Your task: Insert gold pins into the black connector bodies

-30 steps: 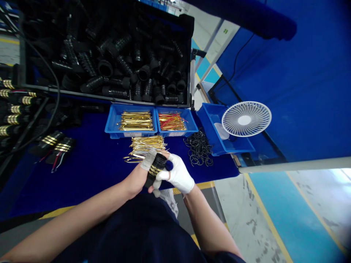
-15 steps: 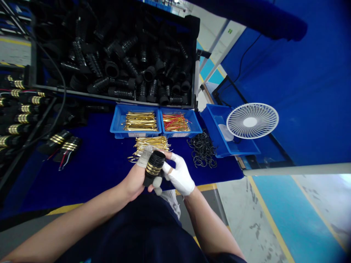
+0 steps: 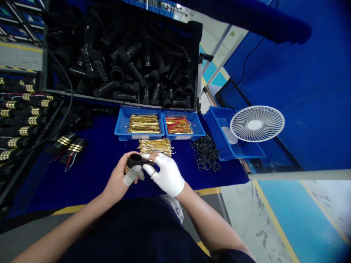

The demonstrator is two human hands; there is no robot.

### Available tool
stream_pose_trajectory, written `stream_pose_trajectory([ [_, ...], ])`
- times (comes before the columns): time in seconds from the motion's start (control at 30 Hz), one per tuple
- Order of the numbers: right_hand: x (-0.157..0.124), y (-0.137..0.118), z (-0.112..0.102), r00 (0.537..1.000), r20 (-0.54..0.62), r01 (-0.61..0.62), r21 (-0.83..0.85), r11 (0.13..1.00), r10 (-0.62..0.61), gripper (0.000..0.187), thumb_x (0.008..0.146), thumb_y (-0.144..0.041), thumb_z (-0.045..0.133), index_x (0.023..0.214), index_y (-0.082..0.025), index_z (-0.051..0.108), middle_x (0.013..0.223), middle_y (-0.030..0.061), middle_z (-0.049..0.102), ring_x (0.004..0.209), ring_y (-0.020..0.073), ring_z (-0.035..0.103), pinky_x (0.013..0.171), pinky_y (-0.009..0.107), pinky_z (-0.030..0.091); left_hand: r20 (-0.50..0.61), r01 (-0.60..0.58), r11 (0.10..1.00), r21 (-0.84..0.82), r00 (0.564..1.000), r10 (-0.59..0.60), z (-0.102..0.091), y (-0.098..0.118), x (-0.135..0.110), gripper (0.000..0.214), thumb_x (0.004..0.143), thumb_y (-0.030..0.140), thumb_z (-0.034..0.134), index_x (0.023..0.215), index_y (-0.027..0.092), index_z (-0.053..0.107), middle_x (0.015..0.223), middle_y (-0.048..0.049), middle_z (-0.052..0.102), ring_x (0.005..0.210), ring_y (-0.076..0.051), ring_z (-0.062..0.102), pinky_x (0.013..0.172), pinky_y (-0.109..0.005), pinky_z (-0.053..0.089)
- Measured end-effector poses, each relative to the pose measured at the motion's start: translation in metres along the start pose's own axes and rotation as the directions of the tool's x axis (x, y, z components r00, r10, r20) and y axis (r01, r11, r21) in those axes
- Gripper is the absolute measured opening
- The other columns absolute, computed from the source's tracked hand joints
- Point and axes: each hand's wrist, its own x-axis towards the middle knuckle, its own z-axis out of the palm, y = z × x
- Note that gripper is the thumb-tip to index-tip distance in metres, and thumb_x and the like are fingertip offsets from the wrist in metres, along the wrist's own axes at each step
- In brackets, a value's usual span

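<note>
Near the front edge of the navy worktop (image 3: 90, 175), a black cylindrical part (image 3: 133, 162) with gold bands (image 3: 127, 168) sits in the left hand (image 3: 117, 175), roughly level and just below a loose bundle of gold wires (image 3: 155, 147). The left fingers (image 3: 122, 168) curl around it, and one grey-wrapped finger (image 3: 133, 175) presses across its underside. On the right hand (image 3: 167, 176), in a white glove, the gloved fingers (image 3: 149, 170) are slightly spread, their tips at the part's right end; whether they pinch anything there is hidden. This cradling grip looks steady and leaves the part's end reachable. Beyond, one blue tray (image 3: 122, 124) holds gold wires, another blue tray (image 3: 200, 128) gold and red wires. Black rubber rings (image 3: 205, 155) lie loose on the right, and a crate (image 3: 82, 95) of ribbed black sleeves (image 3: 126, 87) stands behind.
</note>
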Motion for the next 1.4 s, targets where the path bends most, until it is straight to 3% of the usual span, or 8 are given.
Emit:
stream_pose_trajectory([
  [0.1,0.024,0.017,0.001,0.997,-0.054,-0.065,-0.367,0.928,0.049,0.021,0.098,-0.032,0.058,0.114,-0.024,0.067,0.117,0.0067,0.071,0.096,0.0207,0.071,0.083,0.03,0.053,-0.025,-0.204,0.597,0.776,0.936,0.352,-0.041,-0.003,0.003,0.041,0.084,0.052,0.069,0.113,0.022,0.067,0.111,-0.0125,0.06,0.108,-0.036,0.057,0.099,-0.052,0.044],
  [0.27,0.052,0.029,0.014,0.996,0.002,-0.072,-0.588,0.806,0.09,0.01,0.093,-0.025,0.061,0.097,-0.021,0.069,0.11,0.0077,0.071,0.07,0.0165,0.068,0.061,0.027,0.047,-0.049,-0.014,0.13,0.991,0.88,0.473,-0.086,0.005,0.01,0.057,0.097,0.045,0.05,0.146,0.016,0.05,0.128,-0.021,0.051,0.131,-0.043,0.043,0.111,-0.058,0.035],
  [0.53,0.034,0.024,-0.032,0.895,-0.386,-0.144,0.219,0.965,0.221,0.014,0.091,-0.035,0.066,0.088,-0.021,0.068,0.085,0.0032,0.073,0.064,0.0164,0.061,0.063,0.03,0.047,-0.178,0.198,0.014,0.98,0.848,0.5,-0.154,0.056,0.068,0.057,0.096,0.029,0.047,0.152,0.02,0.044,0.123,-0.0223,0.049,0.116,-0.043,0.053,0.092,-0.055,0.048],
  [0.73,0.013,0.038,-0.067,0.721,-0.389,0.223,0.914,0.34,0.573,0.016,0.086,-0.032,0.075,0.087,-0.022,0.062,0.087,-0.0044,0.067,0.04,0.0017,0.017,0.041,0.019,0.028,-0.205,0.068,0.283,0.957,0.846,0.491,-0.183,0.082,0.104,0.045,0.084,0.023,0.065,0.129,0.027,0.067,0.122,-0.0127,0.049,0.101,-0.032,0.06,0.094,-0.05,0.05],
  [0.83,0.002,0.043,-0.067,0.779,-0.266,0.17,0.961,0.217,0.568,0.011,0.087,-0.029,0.072,0.089,-0.024,0.063,0.087,-0.0065,0.063,0.041,0.0014,0.009,0.038,0.018,0.025,-0.381,-0.169,0.708,0.686,0.745,0.547,-0.167,0.083,0.097,0.052,0.079,0.043,0.077,0.125,0.023,0.065,0.115,-0.008,0.056,0.096,-0.024,0.061,0.095,-0.045,0.052],
  [0.93,-0.002,0.031,-0.052,0.824,-0.242,0.091,0.949,0.301,0.512,0.01,0.089,-0.031,0.071,0.09,-0.026,0.063,0.082,-0.0062,0.058,0.041,0.0015,0.016,0.04,0.019,0.025,-0.399,-0.359,0.933,0.026,0.852,0.339,-0.126,0.075,0.078,0.056,0.077,0.06,0.077,0.114,0.02,0.066,0.107,-0.0063,0.063,0.097,-0.022,0.063,0.09,-0.038,0.056],
  [1.1,0.006,-0.002,-0.022,0.928,-0.106,-0.198,0.672,0.713,0.357,0.013,0.087,-0.034,0.073,0.087,-0.022,0.068,0.07,-0.0031,0.059,0.049,0.0081,0.043,0.047,0.024,0.035,0.053,0.134,0.706,-0.696,0.989,-0.135,-0.05,0.061,0.044,0.046,0.089,0.064,0.062,0.105,0.021,0.069,0.108,-0.0074,0.069,0.1,-0.022,0.068,0.102,-0.049,0.052],
  [1.4,0.018,-0.014,0.001,0.978,-0.069,-0.148,0.429,0.891,0.195,0.015,0.09,-0.029,0.062,0.077,-0.021,0.062,0.075,-0.0014,0.066,0.072,0.0159,0.061,0.075,0.029,0.048,0.23,0.327,0.636,-0.699,0.945,-0.232,0.006,0.049,0.026,0.041,0.091,0.054,0.065,0.096,0.014,0.071,0.084,-0.005,0.069,0.063,-0.011,0.06,0.079,-0.031,0.059],
])
